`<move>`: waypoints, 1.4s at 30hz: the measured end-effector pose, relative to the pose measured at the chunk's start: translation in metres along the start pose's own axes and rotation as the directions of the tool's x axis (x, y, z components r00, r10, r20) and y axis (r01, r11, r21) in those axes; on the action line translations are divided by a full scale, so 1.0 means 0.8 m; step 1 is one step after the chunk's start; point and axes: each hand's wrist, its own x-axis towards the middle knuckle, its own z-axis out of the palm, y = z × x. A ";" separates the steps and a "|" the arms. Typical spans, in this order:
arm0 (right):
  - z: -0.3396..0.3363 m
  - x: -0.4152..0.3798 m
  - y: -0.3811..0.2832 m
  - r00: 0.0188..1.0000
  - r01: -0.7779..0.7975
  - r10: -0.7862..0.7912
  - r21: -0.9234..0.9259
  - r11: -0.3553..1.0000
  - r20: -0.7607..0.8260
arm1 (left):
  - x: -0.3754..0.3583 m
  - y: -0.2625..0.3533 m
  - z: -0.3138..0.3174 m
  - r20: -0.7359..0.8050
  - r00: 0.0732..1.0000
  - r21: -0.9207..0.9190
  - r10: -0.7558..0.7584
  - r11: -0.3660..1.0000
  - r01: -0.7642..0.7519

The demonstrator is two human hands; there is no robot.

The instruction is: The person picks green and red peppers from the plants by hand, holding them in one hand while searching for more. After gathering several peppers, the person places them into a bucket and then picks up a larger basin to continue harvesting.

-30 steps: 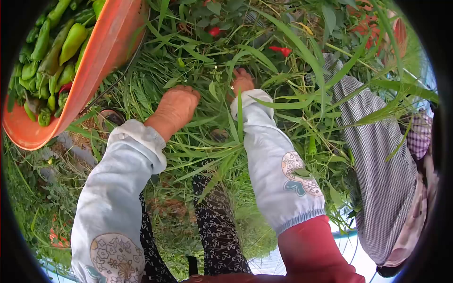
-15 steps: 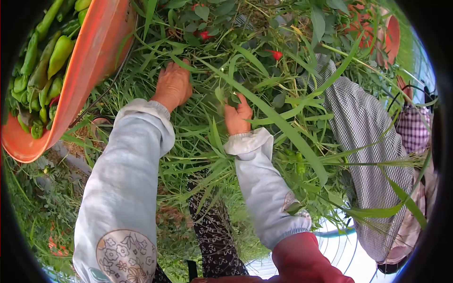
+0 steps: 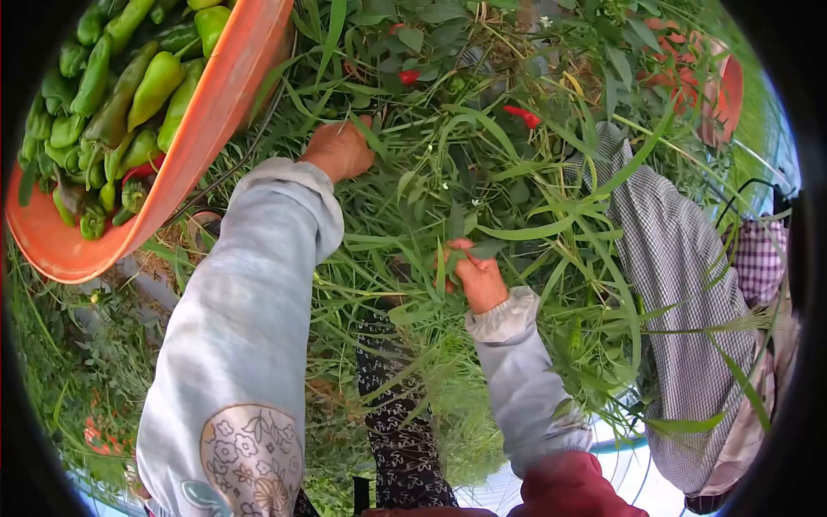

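Observation:
My left hand (image 3: pixel 340 151) reaches down into the grass and pepper plants, its fingers hidden among the blades. To the right and nearer to me, my right hand (image 3: pixel 478 277) is closed in a pinch at some green leaves (image 3: pixel 484 249); whatever lies between its fingertips is too small to make out. Beyond the hands, a red pepper (image 3: pixel 522 115) and another red one (image 3: pixel 408 77) show through the foliage. Small white flowers (image 3: pixel 475 202) dot the plant between the hands.
At upper left, an orange tub (image 3: pixel 220 95) holds many green peppers (image 3: pixel 95 77). A person in a checked sleeve (image 3: pixel 680 233) is close on my right. Another orange container (image 3: pixel 722 95) stands at the far right. Long grass blades (image 3: pixel 530 231) cross the area.
My right hand has moved down and right, toward me. My left hand's fingers have sunk from view into the grass. The view has shifted, showing more of the tub.

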 end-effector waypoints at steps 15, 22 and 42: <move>0.000 0.045 -0.055 0.966 0.238 -0.169 0.418 0.877 -0.195 | -0.070 0.053 0.035 -0.036 0.990 0.086 0.139 0.987 -0.135; -0.010 0.070 -0.053 0.914 0.348 -0.190 0.453 0.821 -0.358 | -0.097 0.094 0.070 -0.018 0.999 -0.288 0.033 0.957 -0.037; 0.051 -0.026 -0.086 0.907 0.376 -0.419 -0.378 0.846 -0.035 | -0.183 0.094 -0.014 -0.181 0.958 -0.654 0.221 0.701 -0.285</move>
